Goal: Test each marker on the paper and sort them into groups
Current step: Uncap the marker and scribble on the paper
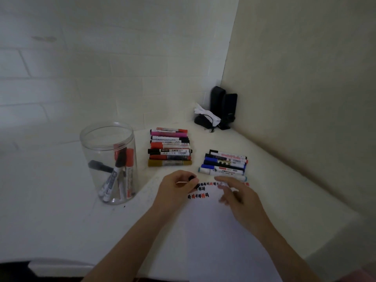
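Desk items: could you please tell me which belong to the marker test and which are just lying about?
Job: paper; jar of markers; left pile; right pile; black marker held by left hand; right hand over the paper.

Lying about: speakers; crumpled wrapper.

white paper (219, 231) with red and black marks (198, 195); clear jar (107, 143).

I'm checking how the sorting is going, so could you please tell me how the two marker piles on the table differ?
The left pile is larger and mostly red, pink and black; the right pile is smaller, with several blue markers. The left pile lies farther from the paper. Both are neat rows of capped markers.
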A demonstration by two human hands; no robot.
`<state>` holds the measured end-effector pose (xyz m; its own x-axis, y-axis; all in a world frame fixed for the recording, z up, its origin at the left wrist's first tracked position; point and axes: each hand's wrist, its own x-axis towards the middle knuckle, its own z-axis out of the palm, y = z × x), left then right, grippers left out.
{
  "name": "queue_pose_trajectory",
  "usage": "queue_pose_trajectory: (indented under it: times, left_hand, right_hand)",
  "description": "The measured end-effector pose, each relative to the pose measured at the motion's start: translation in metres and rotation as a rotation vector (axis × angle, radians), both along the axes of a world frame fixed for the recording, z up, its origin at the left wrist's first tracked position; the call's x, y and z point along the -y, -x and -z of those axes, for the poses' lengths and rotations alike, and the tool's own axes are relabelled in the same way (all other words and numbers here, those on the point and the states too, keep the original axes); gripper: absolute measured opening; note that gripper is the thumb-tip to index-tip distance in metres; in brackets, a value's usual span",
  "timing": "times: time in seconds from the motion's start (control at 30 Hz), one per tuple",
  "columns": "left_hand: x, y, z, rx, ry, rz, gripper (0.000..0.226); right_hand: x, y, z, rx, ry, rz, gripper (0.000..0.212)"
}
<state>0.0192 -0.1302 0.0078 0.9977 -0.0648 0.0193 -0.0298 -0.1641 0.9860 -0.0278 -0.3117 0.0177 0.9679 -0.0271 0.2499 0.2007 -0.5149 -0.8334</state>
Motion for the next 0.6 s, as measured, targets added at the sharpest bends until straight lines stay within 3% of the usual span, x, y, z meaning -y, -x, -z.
queue_pose_trajectory:
  times: [0.1, 0.17, 0.2, 0.37, 0.47, 0.6]
  left_hand:
    - [-0.005, -0.003, 0.004, 0.062, -0.178, -0.041, 0.012]
    - [-0.006, -0.004, 0.006, 0.1, -0.25, -0.022, 0.013]
    - [-0.007, -0.004, 0.007, 0.116, -0.287, -0.007, 0.013]
    - [-0.005, -0.014, 0.013, 0.205, -0.334, 0.05, 0.013]
    - [-0.004, -0.02, 0.021, 0.241, -0.362, 0.082, 0.013]
    - [-0.006, -0.023, 0.03, 0.318, -0.46, 0.092, 0.01]
  right_hand:
    - [0.0, -0.007, -0.015, -0.157, -0.671, 0.012, 0.033]
    - [0.004, -0.012, -0.019, -0.24, -0.966, 0.009, 0.036]
    - [0.004, -0.014, -0.018, -0.258, -0.966, 0.019, 0.035]
    - [-0.003, -0.025, -0.001, -0.161, -0.477, 0.127, 0.015]
    - [-0.008, -0.035, 0.009, -0.111, -0.356, 0.156, 0.031]
    - [-0.007, -0.039, 0.028, -0.086, -0.248, 0.212, 0.022]
